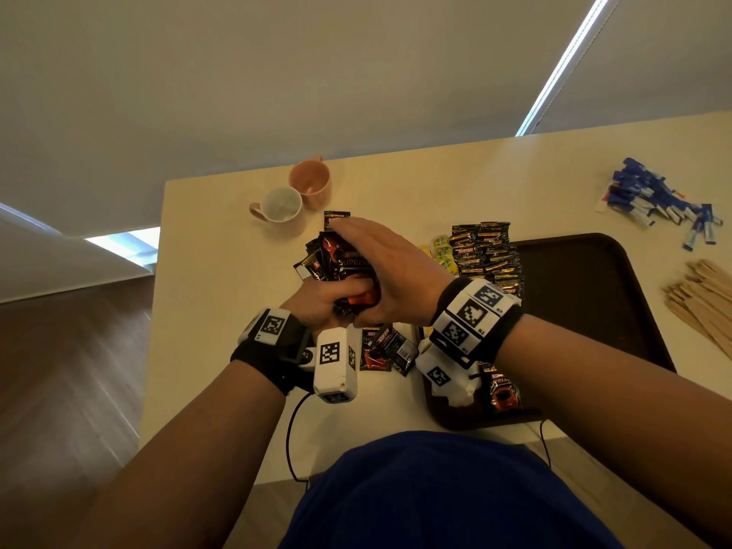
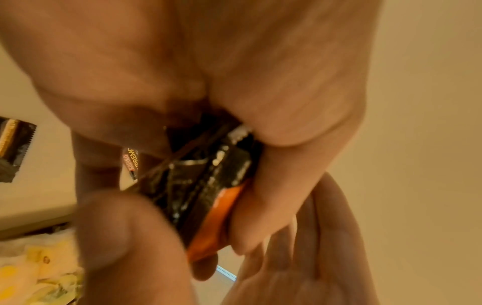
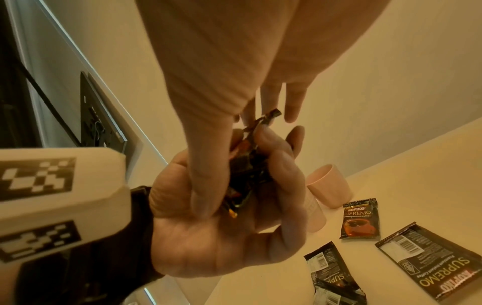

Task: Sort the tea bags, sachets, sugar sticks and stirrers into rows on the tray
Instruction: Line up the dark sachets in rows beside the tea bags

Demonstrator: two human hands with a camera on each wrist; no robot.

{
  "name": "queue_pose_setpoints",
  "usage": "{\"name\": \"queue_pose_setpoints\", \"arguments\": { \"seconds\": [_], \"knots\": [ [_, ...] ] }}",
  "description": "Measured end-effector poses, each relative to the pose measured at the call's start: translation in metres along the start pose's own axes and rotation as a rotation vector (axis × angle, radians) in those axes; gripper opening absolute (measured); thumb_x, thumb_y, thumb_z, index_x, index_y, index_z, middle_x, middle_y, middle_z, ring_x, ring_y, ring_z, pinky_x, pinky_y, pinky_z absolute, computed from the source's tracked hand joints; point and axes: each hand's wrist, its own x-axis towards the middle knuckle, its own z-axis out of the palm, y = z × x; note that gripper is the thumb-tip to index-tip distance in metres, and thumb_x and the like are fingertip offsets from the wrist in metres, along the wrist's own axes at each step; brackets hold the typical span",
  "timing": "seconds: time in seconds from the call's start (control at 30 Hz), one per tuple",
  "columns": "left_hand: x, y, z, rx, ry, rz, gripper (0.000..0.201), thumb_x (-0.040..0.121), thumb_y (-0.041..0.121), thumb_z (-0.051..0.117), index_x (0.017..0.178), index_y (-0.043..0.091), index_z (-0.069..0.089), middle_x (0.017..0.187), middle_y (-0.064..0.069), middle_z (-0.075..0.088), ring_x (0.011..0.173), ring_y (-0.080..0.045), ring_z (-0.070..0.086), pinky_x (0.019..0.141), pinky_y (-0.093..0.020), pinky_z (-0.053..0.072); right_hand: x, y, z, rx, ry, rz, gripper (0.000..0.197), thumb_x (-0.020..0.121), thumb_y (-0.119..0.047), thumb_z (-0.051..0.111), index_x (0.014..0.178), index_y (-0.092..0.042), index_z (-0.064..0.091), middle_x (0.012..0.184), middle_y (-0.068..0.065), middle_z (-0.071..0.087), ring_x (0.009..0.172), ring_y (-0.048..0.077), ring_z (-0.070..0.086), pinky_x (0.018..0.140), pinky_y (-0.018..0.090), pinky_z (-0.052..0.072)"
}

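Observation:
My left hand [image 1: 317,299] grips a bundle of black-and-orange coffee sachets [image 1: 342,259] from below, above the table just left of the brown tray [image 1: 586,295]. My right hand [image 1: 388,267] lies over the bundle, fingers stretched along its far side and thumb pressing its near side. In the right wrist view the thumb [image 3: 203,181] pushes the bundle [image 3: 245,165] into the left palm [image 3: 221,237]. In the left wrist view the bundle's edges [image 2: 208,185] show between the fingers. Black-and-gold sachets [image 1: 487,251] form a row on the tray's left side, with yellow tea bags [image 1: 439,249] beside them.
Two mugs [image 1: 309,182] [image 1: 281,206] stand at the back left. Blue sugar sticks [image 1: 653,196] and wooden stirrers [image 1: 705,299] lie in heaps right of the tray. Loose sachets [image 1: 386,346] lie on the table under my wrists, and one sachet [image 1: 503,390] lies on the tray's near end.

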Motion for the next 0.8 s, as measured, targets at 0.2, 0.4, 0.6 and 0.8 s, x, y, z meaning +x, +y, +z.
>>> {"name": "queue_pose_setpoints", "arguments": {
  "seconds": [0.2, 0.4, 0.6, 0.8],
  "knots": [
    [0.004, -0.002, 0.005, -0.072, -0.064, 0.005, 0.018, 0.095, -0.008, 0.047, 0.093, 0.006, 0.059, 0.061, -0.001, 0.069, 0.058, -0.013, 0.069, 0.047, -0.021, 0.051, 0.005, 0.001, 0.007, -0.201, -0.020, 0.010, 0.120, 0.057, -0.044, 0.089, 0.152, -0.004, 0.028, 0.148, 0.015, 0.041, 0.135, 0.032, 0.040, 0.109, 0.046, 0.040],
    [0.007, -0.002, -0.003, -0.057, -0.031, 0.089, 0.018, 0.081, 0.001, 0.063, 0.096, 0.011, 0.063, 0.080, 0.000, 0.072, 0.093, -0.015, 0.068, 0.067, -0.021, 0.055, 0.003, 0.005, 0.010, -0.222, 0.042, -0.003, 0.103, 0.060, -0.037, 0.087, 0.146, -0.007, 0.038, 0.140, 0.012, 0.051, 0.126, 0.031, 0.049, 0.101, 0.047, 0.045],
    [0.008, -0.002, 0.001, -0.035, -0.098, 0.134, 0.020, 0.077, -0.007, 0.059, 0.094, 0.004, 0.061, 0.074, 0.001, 0.073, 0.077, -0.009, 0.071, 0.064, -0.020, 0.054, 0.002, 0.004, 0.008, -0.247, 0.045, -0.032, 0.111, 0.061, -0.044, 0.087, 0.149, -0.004, 0.034, 0.143, 0.015, 0.048, 0.129, 0.032, 0.047, 0.104, 0.045, 0.043],
    [0.013, -0.008, 0.010, -0.083, -0.048, 0.098, 0.018, 0.087, -0.005, 0.059, 0.101, 0.006, 0.061, 0.072, -0.003, 0.073, 0.074, -0.018, 0.071, 0.058, -0.023, 0.055, -0.001, 0.013, 0.009, -0.237, 0.066, -0.047, 0.109, 0.060, -0.043, 0.089, 0.148, -0.006, 0.036, 0.141, 0.013, 0.049, 0.127, 0.030, 0.048, 0.103, 0.046, 0.045]
  ]
}}
